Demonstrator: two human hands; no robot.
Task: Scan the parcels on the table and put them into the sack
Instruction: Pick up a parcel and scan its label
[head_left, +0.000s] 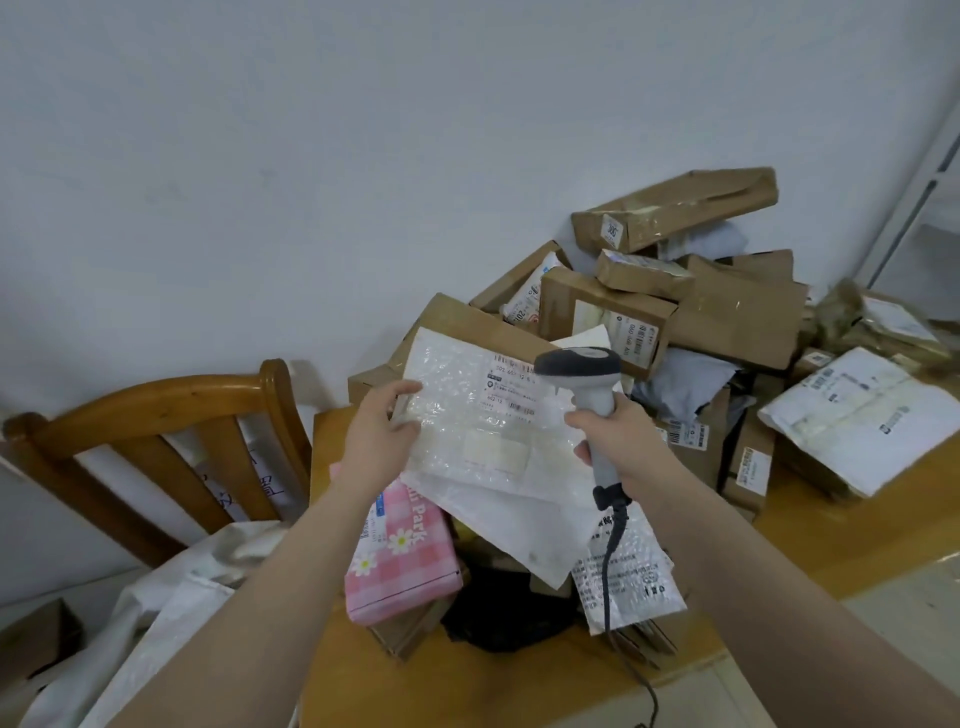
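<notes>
Left hand (376, 436), grip closed, pinches a white bubble parcel (483, 421) by its 9 o'clock edge above the counter (519, 686). Right hand (623, 447) wraps its grip round a grey scanner (587, 384) at the parcel's 3 o'clock, head over its label (511, 389). White sack (171, 597) slumps at 8 o'clock.

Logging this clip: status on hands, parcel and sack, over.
Left hand grips bubble mailer by its left edge, label up. Right hand grips barcode scanner, head at the label. Sack lower left beside chair; way looks clear.
</notes>
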